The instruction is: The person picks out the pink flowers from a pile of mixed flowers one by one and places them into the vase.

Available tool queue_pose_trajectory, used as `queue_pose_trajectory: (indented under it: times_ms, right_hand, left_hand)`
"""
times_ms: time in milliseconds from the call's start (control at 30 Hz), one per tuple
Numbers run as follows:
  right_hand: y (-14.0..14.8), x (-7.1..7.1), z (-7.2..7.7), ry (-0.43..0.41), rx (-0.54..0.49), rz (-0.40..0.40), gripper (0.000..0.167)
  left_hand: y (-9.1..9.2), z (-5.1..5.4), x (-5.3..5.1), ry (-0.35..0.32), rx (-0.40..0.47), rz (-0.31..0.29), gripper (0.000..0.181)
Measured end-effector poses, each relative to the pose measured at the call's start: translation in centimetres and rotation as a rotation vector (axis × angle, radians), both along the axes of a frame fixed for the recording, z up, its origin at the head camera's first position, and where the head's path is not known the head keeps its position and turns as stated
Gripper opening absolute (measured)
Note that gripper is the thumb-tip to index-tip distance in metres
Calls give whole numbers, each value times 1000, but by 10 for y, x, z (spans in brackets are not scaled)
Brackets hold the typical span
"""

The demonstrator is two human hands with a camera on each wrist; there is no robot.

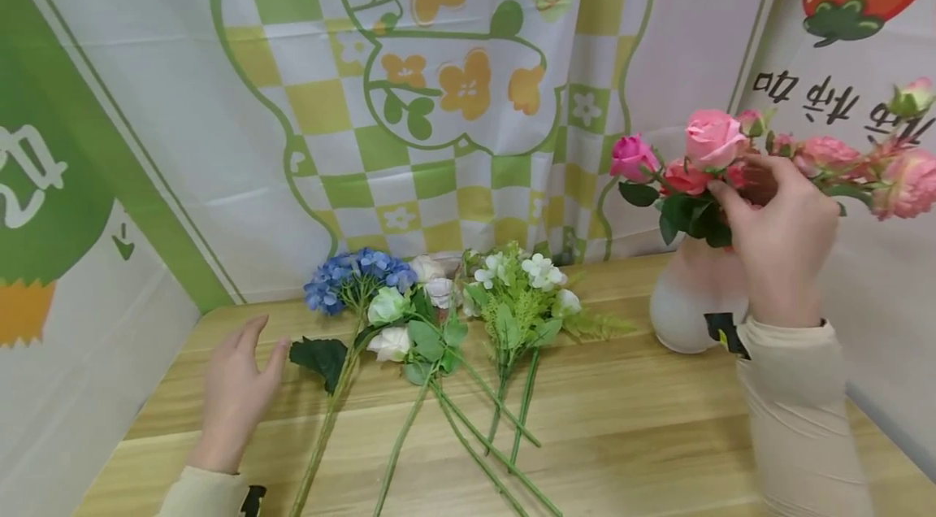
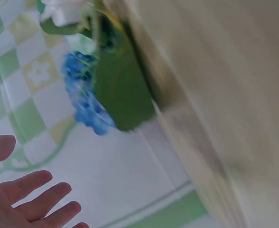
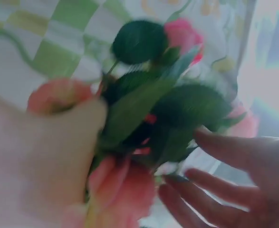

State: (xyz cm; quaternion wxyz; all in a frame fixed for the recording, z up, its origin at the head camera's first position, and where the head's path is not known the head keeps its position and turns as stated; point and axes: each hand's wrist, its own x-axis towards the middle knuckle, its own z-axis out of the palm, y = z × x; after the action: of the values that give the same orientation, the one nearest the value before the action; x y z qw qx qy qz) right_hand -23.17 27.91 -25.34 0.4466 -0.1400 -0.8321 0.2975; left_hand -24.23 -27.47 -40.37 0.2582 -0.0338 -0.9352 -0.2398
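At the right of the head view, my right hand [image 1: 786, 232] is among pink roses [image 1: 712, 139] standing in a pale pink-and-white vase [image 1: 680, 297]. In the right wrist view, the thumb and fingers of that hand [image 3: 234, 183] are spread apart, their tips at the dark leaves [image 3: 144, 109]; nothing is clearly pinched. My left hand [image 1: 237, 387] hovers with loose fingers over the left of the table, holding nothing. Closest to it lies a blue hydrangea [image 1: 366, 273] with a dark green leaf [image 1: 322, 360] on a long stem.
White roses [image 1: 391, 344] and a leafy sprig with small white blossoms [image 1: 512, 314] lie on the wooden table [image 1: 621, 436], stems pointing toward me. A patterned curtain [image 1: 468, 175] hangs along the back edge. Printed fabric walls stand at both sides.
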Motion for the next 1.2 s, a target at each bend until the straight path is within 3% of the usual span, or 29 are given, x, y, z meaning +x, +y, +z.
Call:
queue_pose_trajectory:
  times_ms: [133,200,267,400,567,800,1000,1100,1200]
  right_hand:
    - [-24,5,-10,310,-62,8,34]
    - [-38,6,-17,427,-61,55,27]
    - [-51,5,-24,481,-69,116,24]
    - [-70,-2,-37,466,-41,207,24]
    - [-81,-14,-54,294,18,272,26]
    - [-82,-33,-77,-140,59,358,35]
    - [-74,-43,-93,-499,106,399,38]
    - [-71,-48,-96,-604,128,406,39]
    - [-69,-51,-99,-657,128,415,40]
  left_hand:
    - [23,8,-7,4,21,-31,52]
    - [35,11,-12,-2,35,-42,53]
    - [47,16,-18,-14,51,-47,53]
    - [69,24,-26,-36,95,-61,53]
    - [93,25,-36,-41,122,-81,51]
    - [139,27,-43,-64,155,-106,43]
    - [185,26,-41,-63,170,-193,27]
    - [205,26,-42,-43,177,-226,19]
    - [225,26,-41,-38,165,-258,15]
